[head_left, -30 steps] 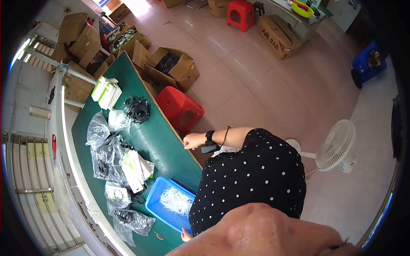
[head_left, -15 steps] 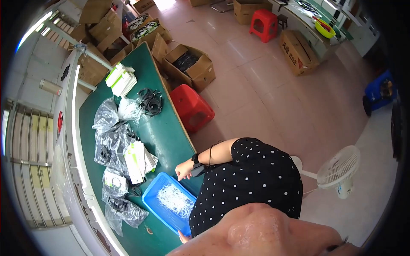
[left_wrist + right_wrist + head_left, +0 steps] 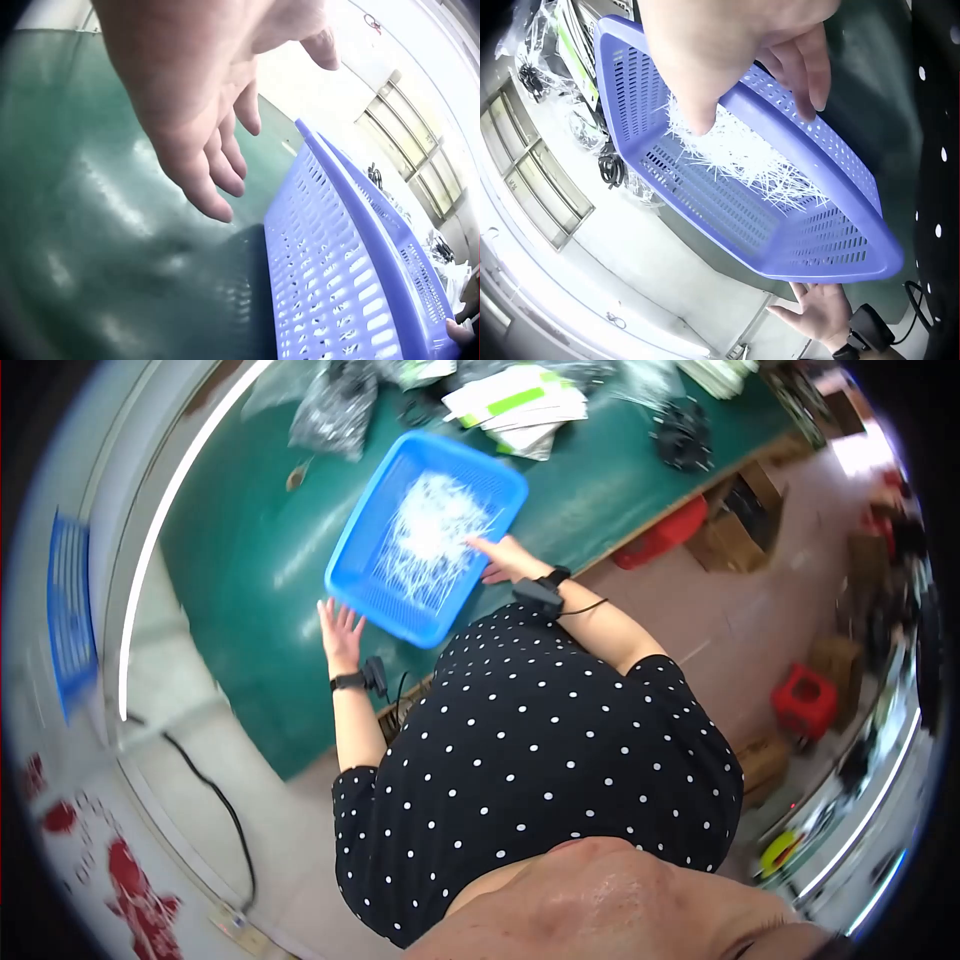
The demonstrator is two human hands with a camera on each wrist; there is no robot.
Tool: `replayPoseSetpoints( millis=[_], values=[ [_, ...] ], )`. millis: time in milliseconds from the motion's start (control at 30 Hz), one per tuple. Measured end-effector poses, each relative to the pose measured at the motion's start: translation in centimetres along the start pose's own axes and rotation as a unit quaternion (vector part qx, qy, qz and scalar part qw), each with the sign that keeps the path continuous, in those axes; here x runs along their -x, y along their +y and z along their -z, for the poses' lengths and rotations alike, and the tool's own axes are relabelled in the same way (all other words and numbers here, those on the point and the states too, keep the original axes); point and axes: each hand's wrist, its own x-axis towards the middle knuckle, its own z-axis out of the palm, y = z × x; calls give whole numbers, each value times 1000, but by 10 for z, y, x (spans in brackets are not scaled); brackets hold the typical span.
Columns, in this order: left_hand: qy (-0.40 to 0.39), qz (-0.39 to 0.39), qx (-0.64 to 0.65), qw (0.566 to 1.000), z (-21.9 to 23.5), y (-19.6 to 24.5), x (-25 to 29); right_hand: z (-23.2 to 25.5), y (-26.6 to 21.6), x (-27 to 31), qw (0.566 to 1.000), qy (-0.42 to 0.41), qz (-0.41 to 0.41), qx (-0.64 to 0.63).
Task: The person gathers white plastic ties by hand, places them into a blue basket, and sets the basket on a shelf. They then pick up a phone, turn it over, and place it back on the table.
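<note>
A blue slotted plastic basket (image 3: 385, 606) on the green table holds a heap of thin white strips (image 3: 432, 530). My right hand (image 3: 508, 558) grips its near right rim. In the right wrist view the thumb of the right hand (image 3: 727, 52) hooks over the rim to the inside, and the other fingers lie along the outer wall. Beside the basket's near left corner is my left hand (image 3: 342, 640), fingers spread and holding nothing. The left wrist view shows the left hand (image 3: 199, 112) apart from the slotted basket wall (image 3: 322, 255), above the table.
Behind the basket lie white and green packets (image 3: 520, 402), a clear plastic bag (image 3: 335, 410) and coiled black cables (image 3: 682, 435). A red stool (image 3: 665, 535) and cardboard box (image 3: 735, 530) stand past the table's right edge. A black cord (image 3: 215, 790) runs at lower left.
The head view has swung round to face the table. My right hand has come from the table edge onto the basket's rim. My left hand, earlier at the basket's edge, is now off it.
</note>
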Motion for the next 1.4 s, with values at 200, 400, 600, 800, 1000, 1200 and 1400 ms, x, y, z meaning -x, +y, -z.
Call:
replayPoseSetpoints(
  millis=[200, 400, 600, 800, 1000, 1200, 1400],
  values=[
    [-7, -9, 74, 997, 31, -39, 35, -4, 5, -13, 999, 6, 0, -43],
    [23, -80, 86, 993, 32, -99, 60, 25, -6, -17, 995, -73, 56, -28],
    [48, -254, -15, 966, 26, -116, 68, 23, -14, -39, 993, -104, 61, 18],
    [56, -358, -160, 918, -25, -80, 98, 35, -48, -27, 966, -238, 99, 20],
    [34, -296, -14, 954, -67, -70, 121, 14, -78, 11, 985, -156, 38, 62],
    [-75, -185, 250, 948, -82, -80, 130, 16, -64, 16, 962, -195, 102, 161],
    [-13, -187, 215, 958, -75, -76, 145, 42, -78, 21, 920, -300, 134, 214]
  ],
)
